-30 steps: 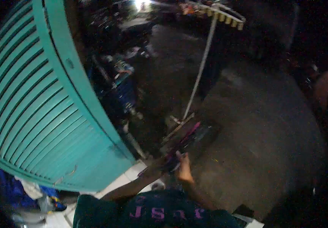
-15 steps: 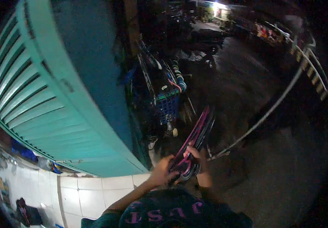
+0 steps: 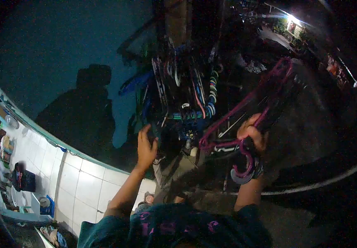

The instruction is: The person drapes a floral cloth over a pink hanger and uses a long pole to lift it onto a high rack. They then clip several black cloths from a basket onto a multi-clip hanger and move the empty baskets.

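Observation:
My right hand (image 3: 253, 131) is wrapped round a bunch of hangers, a magenta one (image 3: 228, 116) on the near side and darker ones behind it, with their hooks hanging below the hand. My left hand (image 3: 146, 149) is raised with its fingers apart and holds nothing. It is just left of a blue basket (image 3: 188, 131), below a rack whose rim carries striped, coiled wrapping (image 3: 212, 93). Many hangers (image 3: 172, 74) stand crowded on that rack. A blue hanger (image 3: 135, 84) sticks out on its left side.
A dark teal door or wall (image 3: 79, 37) with a shadow on it fills the left. White tiles (image 3: 79, 186) lie below it, with a dark box (image 3: 23, 180) and household items at the far left. A pale curved hose or cable (image 3: 311, 186) crosses the dark ground at right.
My left hand has let go of the hangers and moved left, opening. My right hand has carried them right, and they have fanned out. The view has turned left.

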Demonstrator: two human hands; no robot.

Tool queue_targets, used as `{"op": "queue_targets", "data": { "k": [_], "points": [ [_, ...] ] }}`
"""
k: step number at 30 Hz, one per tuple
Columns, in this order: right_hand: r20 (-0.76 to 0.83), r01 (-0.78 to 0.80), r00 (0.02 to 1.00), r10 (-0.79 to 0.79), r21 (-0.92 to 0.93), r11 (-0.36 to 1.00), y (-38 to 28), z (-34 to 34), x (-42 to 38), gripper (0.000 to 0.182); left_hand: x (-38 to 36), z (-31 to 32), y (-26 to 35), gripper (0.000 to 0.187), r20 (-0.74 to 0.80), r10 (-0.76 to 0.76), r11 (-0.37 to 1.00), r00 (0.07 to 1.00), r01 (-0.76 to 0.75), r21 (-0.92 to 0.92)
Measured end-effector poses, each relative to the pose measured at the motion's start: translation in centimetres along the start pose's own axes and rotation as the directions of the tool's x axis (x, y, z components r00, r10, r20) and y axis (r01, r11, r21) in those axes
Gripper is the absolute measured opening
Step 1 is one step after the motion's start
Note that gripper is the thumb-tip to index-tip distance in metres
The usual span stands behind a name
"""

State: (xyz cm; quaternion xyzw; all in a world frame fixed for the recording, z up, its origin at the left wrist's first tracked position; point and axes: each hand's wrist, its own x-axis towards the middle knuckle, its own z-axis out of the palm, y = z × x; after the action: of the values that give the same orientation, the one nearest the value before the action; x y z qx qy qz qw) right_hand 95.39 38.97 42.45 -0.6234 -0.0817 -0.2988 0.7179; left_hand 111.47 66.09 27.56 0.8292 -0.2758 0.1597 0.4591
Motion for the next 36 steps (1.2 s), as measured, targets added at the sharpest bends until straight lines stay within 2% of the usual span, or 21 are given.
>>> {"op": "queue_targets", "data": {
  "k": [3,5,6,8,10,11,12,14,16,18,19,23,25,27,29,30,31,32,33,35,36],
  "points": [
    [-0.002,0.049,0.999,-0.049,0.200,0.979,-1.6,-0.3,3.3,0.019,2.2,1.8,-1.6,0.055,-0.066,-0.142,0.986,0.988,0.147,0.077],
    [0.059,0.048,0.996,-0.071,0.324,0.945,-2.3,0.1,4.7,0.021,3.3,2.5,-2.0,0.054,0.213,-0.466,0.881,0.859,0.473,0.022],
    [0.093,0.036,0.993,-0.076,0.369,0.929,-2.5,0.7,5.4,0.021,3.2,3.0,-2.0,0.054,0.196,-0.483,0.872,0.853,0.490,0.018],
    [0.165,-0.002,0.983,-0.080,0.447,0.895,-2.6,2.1,6.8,0.023,3.1,4.1,-1.7,0.052,0.154,-0.203,0.975,0.967,0.214,-0.058],
    [0.204,-0.028,0.976,-0.075,0.461,0.887,-2.2,4.5,8.4,0.024,2.4,5.3,-1.1,0.051,0.190,-0.140,0.974,0.972,0.170,-0.152],
    [0.206,-0.025,0.976,-0.074,0.440,0.898,-1.8,6.4,9.1,0.025,2.1,5.6,-0.7,0.050,0.225,-0.057,0.965,0.973,0.112,-0.239],
    [0.171,0.009,0.982,-0.081,0.383,0.924,-1.3,8.8,9.6,0.026,1.9,6.3,-0.9,0.050,0.217,-0.066,0.962,0.974,0.120,-0.245],
    [0.096,0.100,0.988,-0.119,0.183,0.978,-0.1,13.2,10.6,0.029,1.4,7.9,-1.8,0.048,0.376,-0.061,0.978,0.925,0.130,-0.161],
    [0.060,-0.041,0.997,0.039,0.035,0.999,1.3,15.5,12.2,0.030,1.7,7.5,-1.4,0.048,0.315,-0.043,0.962,0.948,0.124,-0.242],
    [0.086,-0.011,0.996,0.005,0.067,0.998,3.3,17.6,12.4,0.024,1.8,7.2,-1.3,0.047,0.250,-0.032,0.943,0.968,0.112,-0.314],
    [0.202,0.035,0.979,-0.034,-0.003,0.999,5.2,17.5,13.1,0.021,1.7,7.3,-1.6,0.048,0.254,-0.077,0.932,0.964,0.160,-0.326],
    [0.265,-0.046,0.961,0.076,-0.118,0.992,10.0,18.6,14.1,0.023,0.3,5.1,-1.4,0.046,0.188,-0.149,0.953,0.971,0.192,-0.233],
    [0.247,-0.079,0.960,0.131,-0.209,0.975,12.0,18.2,14.9,0.023,-0.4,4.0,-2.7,0.044,0.190,-0.104,0.955,0.976,0.151,-0.255],
    [0.277,0.033,0.957,0.084,-0.392,0.919,14.9,17.2,15.9,0.026,-1.2,2.8,-3.7,0.042,0.195,-0.058,0.954,0.979,0.112,-0.279],
    [0.274,0.019,0.958,0.089,-0.367,0.930,17.2,16.5,16.4,0.032,-2.0,1.4,-4.2,0.040,0.241,-0.196,0.907,0.950,0.269,-0.324],
    [0.276,0.052,0.958,0.072,-0.415,0.908,17.9,16.7,16.5,0.034,-2.3,0.8,-4.7,0.040,0.192,-0.115,0.940,0.975,0.169,-0.297],
    [0.279,0.084,0.959,0.054,-0.461,0.883,18.5,16.7,16.6,0.036,-2.5,0.6,-5.0,0.040,0.198,-0.110,0.940,0.974,0.167,-0.298],
    [0.256,-0.006,0.950,0.177,-0.553,0.833,19.0,16.2,15.6,0.039,-2.7,0.6,-5.3,0.041,0.195,-0.231,0.911,0.953,0.283,-0.302],
    [0.252,-0.005,0.952,0.173,-0.553,0.833,21.9,15.0,15.2,0.039,-2.7,0.6,-5.4,0.042,0.190,-0.349,0.868,0.918,0.393,-0.304],
    [0.323,0.172,0.941,0.102,-0.714,0.678,31.1,11.9,14.5,0.052,-1.7,0.6,-5.3,0.044,0.195,-0.403,0.832,0.894,0.446,-0.330],
    [0.325,0.175,0.940,0.099,-0.712,0.680,32.2,11.8,13.9,0.052,-1.1,0.6,-5.1,0.048,0.201,-0.461,0.787,0.864,0.503,-0.356]
  ]
}}
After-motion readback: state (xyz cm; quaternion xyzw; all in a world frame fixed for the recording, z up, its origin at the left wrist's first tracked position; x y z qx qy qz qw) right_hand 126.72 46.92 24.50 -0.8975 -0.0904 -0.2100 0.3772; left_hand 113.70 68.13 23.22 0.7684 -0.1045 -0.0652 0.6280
